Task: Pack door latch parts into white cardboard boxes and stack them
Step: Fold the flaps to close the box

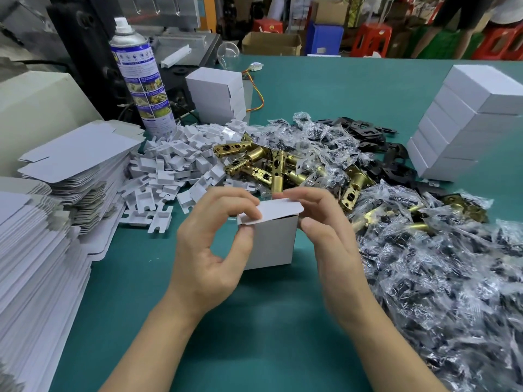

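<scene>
The white box (268, 244) stood upright on the table (254, 335), long axis vertical, directly ahead of the person and held between the two hands. Neither hand was clearly the nearer; the box was flanked evenly.

The left hand (206, 250) was curled at the box's upper left corner. Its fingertips were laid on the top flap (278, 210) and its thumb was set against the left wall, so that the corner was pinched. The right hand (328, 236) was curled at the opposite corner, with its fingers hooked over the far right edge of the flap and its thumb pressed to the right wall.

The flap lay over the mouth of the box, not quite flat. Its rounded free edge was turned toward the near left, under the left fingertips, and stood slightly proud of the front wall. Closing was therefore judged to depend on that edge being pushed down and inward on the left-hand side while the box was steadied from the right. What lay inside the box could not be seen.

A tall stack of closed boxes (464, 123) stood well apart at the far right, so it was judged nearer to the right hand for stacking. Brass latches (271, 165) were heaped just beyond the box.
</scene>
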Demonstrator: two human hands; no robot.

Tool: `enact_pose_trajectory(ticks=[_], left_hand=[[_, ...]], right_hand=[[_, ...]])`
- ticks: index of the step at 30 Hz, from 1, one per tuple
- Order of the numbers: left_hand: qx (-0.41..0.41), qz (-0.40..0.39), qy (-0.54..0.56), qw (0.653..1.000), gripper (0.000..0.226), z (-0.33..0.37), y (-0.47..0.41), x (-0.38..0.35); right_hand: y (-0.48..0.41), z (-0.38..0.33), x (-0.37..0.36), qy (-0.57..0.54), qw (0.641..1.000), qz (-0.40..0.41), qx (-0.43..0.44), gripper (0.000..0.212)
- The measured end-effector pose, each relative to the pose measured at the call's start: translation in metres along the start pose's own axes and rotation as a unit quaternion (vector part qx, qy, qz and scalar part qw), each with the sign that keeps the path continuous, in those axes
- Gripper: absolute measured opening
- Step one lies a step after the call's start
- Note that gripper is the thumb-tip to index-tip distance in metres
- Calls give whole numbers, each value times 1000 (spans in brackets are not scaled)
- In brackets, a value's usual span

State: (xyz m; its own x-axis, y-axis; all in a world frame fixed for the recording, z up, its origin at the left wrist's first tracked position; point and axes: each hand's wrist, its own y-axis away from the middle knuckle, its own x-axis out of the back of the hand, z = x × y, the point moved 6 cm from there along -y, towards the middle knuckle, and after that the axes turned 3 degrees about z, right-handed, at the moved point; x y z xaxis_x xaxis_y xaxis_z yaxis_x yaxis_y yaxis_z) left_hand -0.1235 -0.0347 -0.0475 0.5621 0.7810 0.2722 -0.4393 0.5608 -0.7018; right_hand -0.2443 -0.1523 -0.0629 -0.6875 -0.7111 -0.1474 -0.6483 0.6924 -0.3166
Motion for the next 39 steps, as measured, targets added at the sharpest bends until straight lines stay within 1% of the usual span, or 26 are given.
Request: enact_pose_trajectory(ticks=[4, 9, 12, 14, 17, 22, 26, 32, 34, 39], left_hand=[[10, 4, -8, 1000, 17, 1, -1, -1], [23, 11, -8, 1000, 14, 2, -2, 0], [34, 16, -1, 999, 9, 2, -2, 1], [36, 19, 1, 999, 11, 3, -2, 0], [40, 23, 5, 999, 14, 3, -2, 0], [48, 16, 14, 999, 10, -1, 0, -1], [49, 12, 24, 998, 12, -3, 1, 0], [62, 11, 34, 997, 13, -4, 1, 2], [62, 10, 28, 998, 10, -6, 1, 3], [57, 1, 32, 998, 11, -7, 1, 5]], right_hand=[[1, -1, -2, 40, 999, 4, 0, 23], [0, 1, -4, 62, 998, 1, 7, 17], [-2, 0, -4, 72, 997, 7, 9, 11], [-2, -1, -4, 79, 997, 11, 12, 11], [-2, -1, -3, 84, 996, 12, 12, 12], [-2, -1, -2, 92, 996, -3, 9, 17], [-2, 0, 0, 100, 995, -16, 25, 24], [-2, 3, 2, 114, 992, -21, 41, 24], [-2, 2, 2, 128, 990, -21, 56, 23], [-1, -4, 7, 201, 971, 1, 130, 20]])
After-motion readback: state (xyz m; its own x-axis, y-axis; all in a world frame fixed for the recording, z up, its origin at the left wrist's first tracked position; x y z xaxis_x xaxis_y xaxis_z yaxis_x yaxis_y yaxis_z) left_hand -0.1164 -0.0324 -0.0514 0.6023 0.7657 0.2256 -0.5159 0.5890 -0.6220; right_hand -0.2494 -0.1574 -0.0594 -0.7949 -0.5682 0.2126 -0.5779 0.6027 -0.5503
